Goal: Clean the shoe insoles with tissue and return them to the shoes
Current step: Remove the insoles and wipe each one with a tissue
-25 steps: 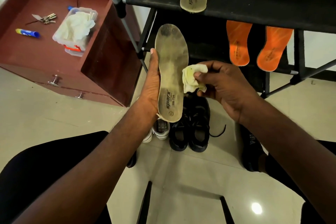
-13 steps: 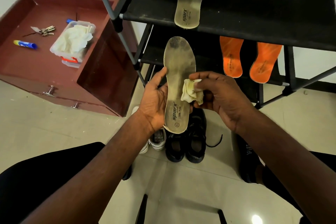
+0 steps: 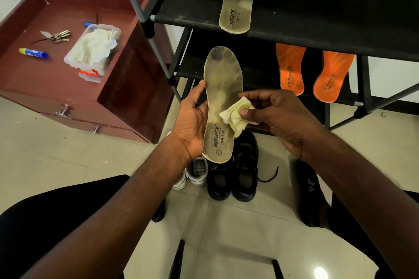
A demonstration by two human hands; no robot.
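Tissue has moved onto the insole's middle: you're wiping.

Your left hand [image 3: 192, 122] cradles the pale insole [image 3: 223, 88] upright, fingers curled round its edge; your right hand [image 3: 278, 118] pinches the crumpled tissue [image 3: 234, 115], which a second ago sat at the edge. The toe looks grimy, so cleaning seems unfinished; shoes [image 3: 233, 176] wait on the floor below.

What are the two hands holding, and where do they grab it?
The left hand grips the insole along its left edge, near the heel half. The right hand pinches a crumpled tissue between thumb and fingers, against the insole.
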